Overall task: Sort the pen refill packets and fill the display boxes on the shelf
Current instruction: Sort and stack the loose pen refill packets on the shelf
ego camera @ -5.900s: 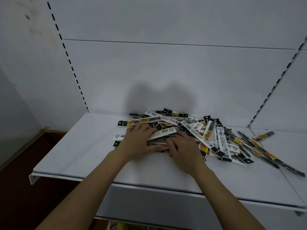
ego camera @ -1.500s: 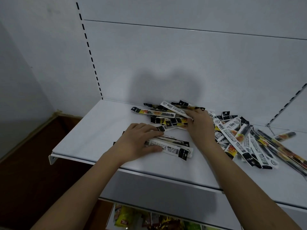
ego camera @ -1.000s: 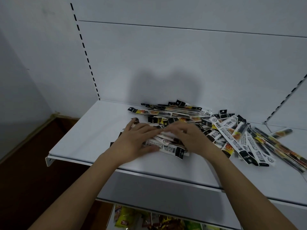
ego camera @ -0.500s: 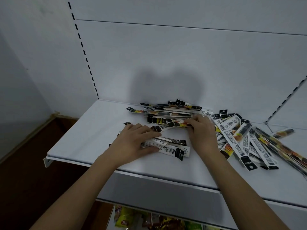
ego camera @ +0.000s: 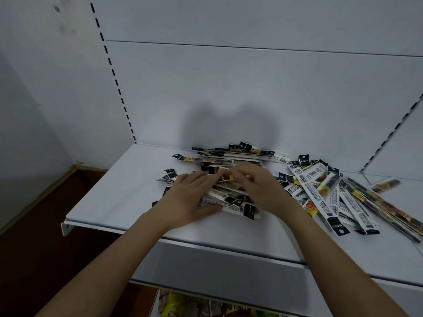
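A white metal shelf (ego camera: 128, 202) juts from a pale back panel with slotted uprights (ego camera: 115, 81), and a dark brown floor (ego camera: 34, 236) shows below left. Under the shelf's front edge, colourful packaged goods (ego camera: 183, 305) peek out. Pen refill packets (ego camera: 320, 191) lie heaped across the middle and right of the shelf.

Half a second ago the right hand (ego camera: 263, 188) reached toward the back rows; now it has come back over the near stack (ego camera: 233, 202), blurred with motion. The left hand (ego camera: 187, 197) stays flat on that stack.

The left fingers (ego camera: 201, 179) lie straight, spread over the packets. The right fingers seem to pinch a packet end (ego camera: 225, 177), though the blur leaves that unsure.
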Tool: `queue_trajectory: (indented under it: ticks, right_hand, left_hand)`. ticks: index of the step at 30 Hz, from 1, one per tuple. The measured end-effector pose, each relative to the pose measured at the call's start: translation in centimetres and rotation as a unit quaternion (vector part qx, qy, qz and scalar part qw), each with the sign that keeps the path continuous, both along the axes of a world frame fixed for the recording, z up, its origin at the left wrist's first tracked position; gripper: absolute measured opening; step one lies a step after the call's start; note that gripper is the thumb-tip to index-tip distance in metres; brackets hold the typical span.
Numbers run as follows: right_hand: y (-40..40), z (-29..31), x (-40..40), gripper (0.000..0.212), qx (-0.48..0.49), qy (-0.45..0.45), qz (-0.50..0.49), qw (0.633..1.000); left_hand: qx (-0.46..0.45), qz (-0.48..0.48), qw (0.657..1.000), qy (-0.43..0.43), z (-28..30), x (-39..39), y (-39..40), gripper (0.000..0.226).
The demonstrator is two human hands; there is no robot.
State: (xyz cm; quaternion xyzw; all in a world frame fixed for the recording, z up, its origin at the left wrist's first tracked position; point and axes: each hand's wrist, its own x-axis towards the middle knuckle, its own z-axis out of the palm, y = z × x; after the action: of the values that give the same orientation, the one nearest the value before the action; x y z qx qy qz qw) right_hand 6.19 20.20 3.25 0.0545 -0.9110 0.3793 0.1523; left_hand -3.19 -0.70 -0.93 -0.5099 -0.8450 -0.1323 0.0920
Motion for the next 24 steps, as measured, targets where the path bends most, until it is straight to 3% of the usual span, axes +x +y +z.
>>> queue_trajectory:
  ticks: [3,6,8,10,13,16,19,22,24]
  right_hand:
    - [2.9,-0.8,-0.1,0.028,0.115,0.035,-0.137,0.983]
    - [4.6,-2.2,-0.4,0.034,0.211,-0.039,-0.171,0.962]
    - [4.8,-2.5,-0.3,0.027,0.226,-0.023,-0.184,0.956]
    - [4.7,-2.4,-0.4,0.024,0.223,-0.005,-0.179,0.958]
    - [3.8,-2.4,-0.6,0.024,0.219,-0.026,-0.094,0.971]
    - [2.7,-1.3,-0.3,0.026,0.083,-0.073,-0.021,0.994]
    - [2.4,-0.7,-0.2,0.025,-0.056,-0.048,-0.059,0.996]
    - [3.3,-1.6,-0.9,0.025,0.025,0.073,-0.172,0.982]
    - [4.0,-2.0,-2.1,0.034,0.090,0.069,-0.188,0.975]
  left_hand:
    - [-0.015,-0.008,0.999,0.035,-0.1,0.9,2.0,0.065]
    - [0.004,-0.025,0.999,0.044,-0.5,1.6,3.9,0.057]
    - [0.017,-0.032,0.998,0.048,-0.7,1.7,4.3,0.054]
    - [0.038,-0.029,0.997,0.052,-0.7,1.7,4.3,0.055]
    - [0.054,0.004,0.997,0.061,-0.9,1.7,4.2,0.070]
    - [-0.027,0.045,0.998,0.014,-0.6,1.6,4.3,0.090]
    - [-0.032,0.061,0.997,0.019,-0.3,1.4,4.4,0.099]
    - [-0.038,0.081,0.996,0.031,0.0,1.0,4.8,0.099]
    - [-0.016,0.099,0.994,0.043,-0.3,0.6,5.3,0.099]
